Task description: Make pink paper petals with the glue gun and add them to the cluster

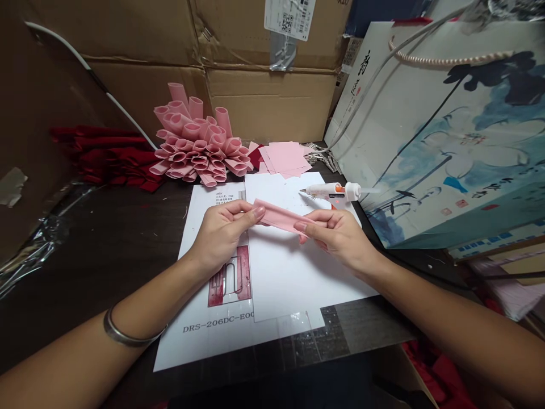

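Note:
A pink strip, folded or rolled lengthwise and looking like fabric or felt (281,218), is stretched between my two hands above the white paper (285,278). My left hand (225,227) pinches its left end between thumb and fingers. Its right end is gripped by my right hand (336,233), thumb on top. Just behind my right hand lies a white and orange glue gun (330,192), its nozzle pointing left. Farther back are a heap of rolled pink tubes (200,139) and a small stack of flat pink squares (286,158).
Dark red folded cloth (114,156) lies at the back left. Metal clips (327,159) sit behind the paper. Cardboard boxes (268,102) wall off the back, and a large printed paper bag (443,136) stands at right. A white cable (374,74) runs down beside the bag.

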A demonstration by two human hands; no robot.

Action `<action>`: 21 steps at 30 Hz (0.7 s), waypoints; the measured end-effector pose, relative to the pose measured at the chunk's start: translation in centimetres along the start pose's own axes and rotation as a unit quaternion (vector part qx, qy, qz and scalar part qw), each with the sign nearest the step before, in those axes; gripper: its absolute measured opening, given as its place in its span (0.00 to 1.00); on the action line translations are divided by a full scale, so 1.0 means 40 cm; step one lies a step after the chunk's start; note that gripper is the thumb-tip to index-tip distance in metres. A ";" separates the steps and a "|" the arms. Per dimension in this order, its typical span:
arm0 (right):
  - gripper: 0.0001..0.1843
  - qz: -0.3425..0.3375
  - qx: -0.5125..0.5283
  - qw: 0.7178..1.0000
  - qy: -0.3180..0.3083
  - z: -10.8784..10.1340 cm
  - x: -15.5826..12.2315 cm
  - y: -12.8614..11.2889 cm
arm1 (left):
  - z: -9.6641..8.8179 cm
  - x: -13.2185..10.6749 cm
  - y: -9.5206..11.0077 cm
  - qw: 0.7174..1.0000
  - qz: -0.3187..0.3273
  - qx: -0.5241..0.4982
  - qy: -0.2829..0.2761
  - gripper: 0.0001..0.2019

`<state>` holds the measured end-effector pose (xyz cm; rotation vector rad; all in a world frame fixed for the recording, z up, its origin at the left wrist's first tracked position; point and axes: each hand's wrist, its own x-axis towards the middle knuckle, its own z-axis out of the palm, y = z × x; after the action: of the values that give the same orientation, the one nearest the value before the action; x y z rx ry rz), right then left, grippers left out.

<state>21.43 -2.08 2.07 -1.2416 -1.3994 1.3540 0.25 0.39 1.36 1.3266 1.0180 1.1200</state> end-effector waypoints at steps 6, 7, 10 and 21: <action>0.12 0.002 0.016 1.000 0.009 0.000 0.000 0.004 | 0.005 -0.009 0.002 1.000 0.005 0.011 -0.007 0.09; 0.12 0.002 0.017 1.000 0.007 0.000 0.000 0.005 | 0.006 -0.011 0.004 1.000 0.004 0.017 -0.003 0.09; 0.11 0.000 0.019 1.000 0.001 0.002 0.000 0.008 | 0.008 -0.011 0.010 0.999 -0.001 0.036 0.017 0.09; 0.13 0.005 0.070 0.997 -0.017 -0.006 0.003 0.023 | -0.003 -0.015 -0.004 0.998 0.063 0.017 -0.024 0.08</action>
<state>21.74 -1.99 1.17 -1.1390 -1.2993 1.4597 0.01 -0.17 1.17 1.4554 0.9332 1.1638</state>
